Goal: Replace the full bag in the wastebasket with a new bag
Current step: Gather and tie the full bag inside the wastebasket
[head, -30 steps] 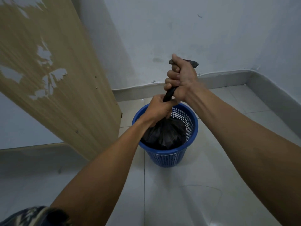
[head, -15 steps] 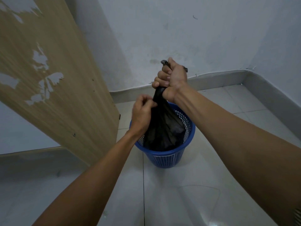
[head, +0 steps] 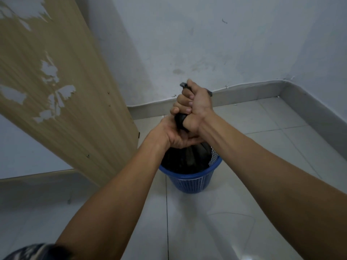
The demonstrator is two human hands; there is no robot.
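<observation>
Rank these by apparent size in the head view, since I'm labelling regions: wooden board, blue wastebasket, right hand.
1. wooden board, by far the largest.
2. blue wastebasket, partly hidden.
3. right hand, close to the basket's visible area and nearer the camera, so this order is unsure.

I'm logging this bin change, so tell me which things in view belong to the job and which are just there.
Part of the job:
- black plastic bag, neck gathered
- blue plastic mesh wastebasket holding it
- right hand, gripping the neck high
- left hand, gripping it lower

Just there:
- leaning wooden board with peeling veneer
- white tiled floor
- grey wall
</observation>
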